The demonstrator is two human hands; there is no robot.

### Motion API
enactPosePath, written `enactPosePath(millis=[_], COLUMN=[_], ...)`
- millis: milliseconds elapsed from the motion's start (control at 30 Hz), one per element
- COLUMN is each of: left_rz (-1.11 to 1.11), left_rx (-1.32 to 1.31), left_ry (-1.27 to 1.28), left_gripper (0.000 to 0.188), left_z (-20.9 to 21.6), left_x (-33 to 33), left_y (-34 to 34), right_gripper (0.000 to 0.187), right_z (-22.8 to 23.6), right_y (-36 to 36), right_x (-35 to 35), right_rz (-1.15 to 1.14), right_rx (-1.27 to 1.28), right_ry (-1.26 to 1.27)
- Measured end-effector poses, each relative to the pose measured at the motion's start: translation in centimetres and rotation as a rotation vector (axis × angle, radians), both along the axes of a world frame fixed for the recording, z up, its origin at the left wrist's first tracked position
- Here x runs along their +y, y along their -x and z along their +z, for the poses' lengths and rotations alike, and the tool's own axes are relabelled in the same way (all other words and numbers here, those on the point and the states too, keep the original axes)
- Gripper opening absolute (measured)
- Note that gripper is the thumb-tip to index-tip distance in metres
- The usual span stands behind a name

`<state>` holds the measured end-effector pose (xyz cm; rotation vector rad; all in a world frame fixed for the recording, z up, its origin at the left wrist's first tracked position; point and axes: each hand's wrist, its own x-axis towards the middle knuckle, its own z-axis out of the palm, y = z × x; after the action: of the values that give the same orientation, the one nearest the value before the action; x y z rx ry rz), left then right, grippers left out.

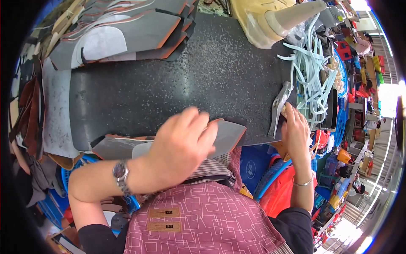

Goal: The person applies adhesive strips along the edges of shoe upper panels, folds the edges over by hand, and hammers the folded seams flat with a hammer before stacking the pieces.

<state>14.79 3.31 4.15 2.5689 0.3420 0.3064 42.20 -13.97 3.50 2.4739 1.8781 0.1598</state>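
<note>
My left hand (179, 146), with a watch at its wrist, hovers above a grey sheet piece with orange edges (230, 134) at the near edge of the black work surface. Its fingers are curled together; whether anything is pinched between them is hidden. My right hand (297, 131), wearing a bangle, is closed round the handle of a hammer at the surface's right edge. The metal hammer head (280, 103) rests there, beside the pale strips. Another part of the grey piece shows left of my left hand, with a light patch on it.
Stacked grey pieces with orange edges (144, 36) lie at the far left. A tangle of pale blue strips (315, 80) sits on the right. A yellowish plastic-covered container and a beige cone (296, 17) stand at the far right. White crumbs dot the black work surface (127, 91).
</note>
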Motion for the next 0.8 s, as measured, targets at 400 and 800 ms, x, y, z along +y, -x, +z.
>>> enactPosePath(millis=[400,800], left_rz=[-0.042,-0.347], left_rx=[0.053,-0.299], left_ry=[0.280,0.065], left_gripper=[0.022,0.010], left_z=[-2.9,-6.2], left_x=[2.3,4.5], left_y=[-5.9,-6.4], right_gripper=[0.035,0.034], right_z=[4.4,3.5], right_y=[1.2,2.1], right_x=[2.0,4.6], right_rz=[0.227,0.319], right_rx=[0.791,0.693], right_ry=[-0.050,0.170])
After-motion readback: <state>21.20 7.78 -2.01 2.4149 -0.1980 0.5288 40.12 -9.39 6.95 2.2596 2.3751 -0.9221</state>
